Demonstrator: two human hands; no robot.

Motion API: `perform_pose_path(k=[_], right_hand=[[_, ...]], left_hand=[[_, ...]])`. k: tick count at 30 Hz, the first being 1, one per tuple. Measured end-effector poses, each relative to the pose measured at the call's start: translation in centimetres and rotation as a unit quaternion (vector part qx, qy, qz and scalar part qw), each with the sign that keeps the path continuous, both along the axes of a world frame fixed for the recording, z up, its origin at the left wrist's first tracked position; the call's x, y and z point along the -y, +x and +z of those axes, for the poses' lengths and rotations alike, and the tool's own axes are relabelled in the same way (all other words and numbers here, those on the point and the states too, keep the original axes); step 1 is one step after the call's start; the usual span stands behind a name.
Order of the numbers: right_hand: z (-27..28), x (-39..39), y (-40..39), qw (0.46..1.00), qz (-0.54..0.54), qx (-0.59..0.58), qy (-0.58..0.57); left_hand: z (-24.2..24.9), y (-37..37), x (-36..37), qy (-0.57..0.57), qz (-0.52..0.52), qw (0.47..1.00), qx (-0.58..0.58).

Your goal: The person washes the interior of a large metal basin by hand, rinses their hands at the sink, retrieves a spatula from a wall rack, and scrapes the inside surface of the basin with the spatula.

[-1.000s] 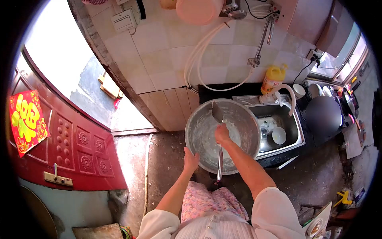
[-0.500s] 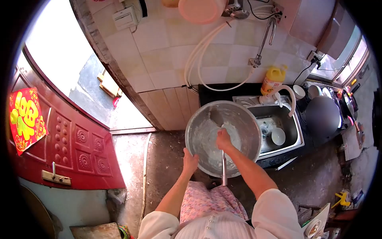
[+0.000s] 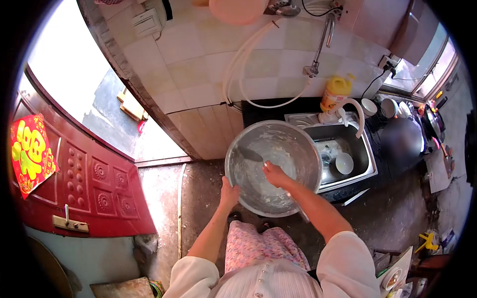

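A large grey metal basin (image 3: 258,198), its inside smeared with pale residue, is held in front of me beside the sink. My left hand (image 3: 229,193) grips the basin's lower left rim. Inside the basin, my right hand (image 3: 276,175) is closed round the handle of a metal spatula (image 3: 250,154). The spatula's broad blade points to the upper left, against the basin's inner wall. Its handle runs under my right forearm and shows again past the lower right rim.
At right, a steel sink (image 3: 365,149) holds a white bowl (image 3: 344,163). A yellow bottle (image 3: 336,93) and stacked bowls (image 3: 389,107) stand on the black counter (image 3: 268,115). A red door (image 3: 89,184) is at left, and a pale hose (image 3: 180,213) lies on the floor.
My right hand has shifted slightly left, and the spatula has swung so its blade lies further left and its handle end further right. The whole view has shifted a little.
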State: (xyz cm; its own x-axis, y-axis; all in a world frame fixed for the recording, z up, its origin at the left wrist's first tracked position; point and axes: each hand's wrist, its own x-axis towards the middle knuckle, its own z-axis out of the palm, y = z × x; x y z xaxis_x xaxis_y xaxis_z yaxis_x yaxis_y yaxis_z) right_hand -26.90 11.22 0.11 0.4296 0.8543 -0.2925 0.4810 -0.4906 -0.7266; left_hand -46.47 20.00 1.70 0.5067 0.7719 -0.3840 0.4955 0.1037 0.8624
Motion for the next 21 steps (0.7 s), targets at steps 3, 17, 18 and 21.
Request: perform_pose_path(k=[3,17,18,21], right_hand=[[1.7,-0.1,-1.4,0.987,-0.076,-0.131,-0.053],[1.3,8.3,-1.5,0.971,0.196,-0.049,-0.125],[1.3,8.7,-2.2,0.976,0.179,-0.048,-0.117],[-0.9,7.6,-3.6,0.991,0.125,-0.043,0.013]], left_hand=[[-3.5,-0.1,-0.7,0.043,-0.004,0.999,0.006],[-4.4,-2.9,0.5,-0.218,0.11,0.916,0.32],[-4.0,-2.9,0.6,-0.222,0.109,0.911,0.329],[-1.9,-2.6,0.9,-0.23,0.101,0.915,0.316]])
